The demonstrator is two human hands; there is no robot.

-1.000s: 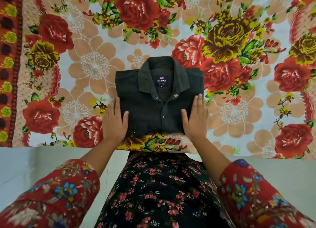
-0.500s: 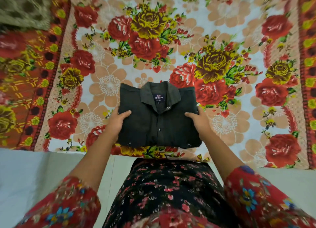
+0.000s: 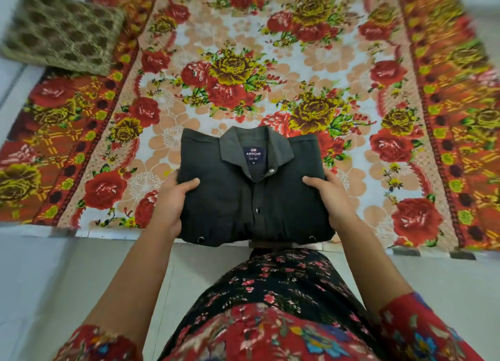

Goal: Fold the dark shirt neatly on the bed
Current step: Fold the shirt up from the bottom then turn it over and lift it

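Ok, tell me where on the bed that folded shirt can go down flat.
Most of the floral bedspread is bare: the whole middle beyond the dark shirt, plus both red borders. Only the far-left corner is taken, by the patterned cushion. Both hands grip the shirt's sides.

Folded dark shirt (image 3: 254, 195), left hand (image 3: 173, 198), right hand (image 3: 328, 195) gripping sides

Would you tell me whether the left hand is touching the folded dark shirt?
Touching: the head view shows the left hand gripping the dark shirt's edge, thumb on top.
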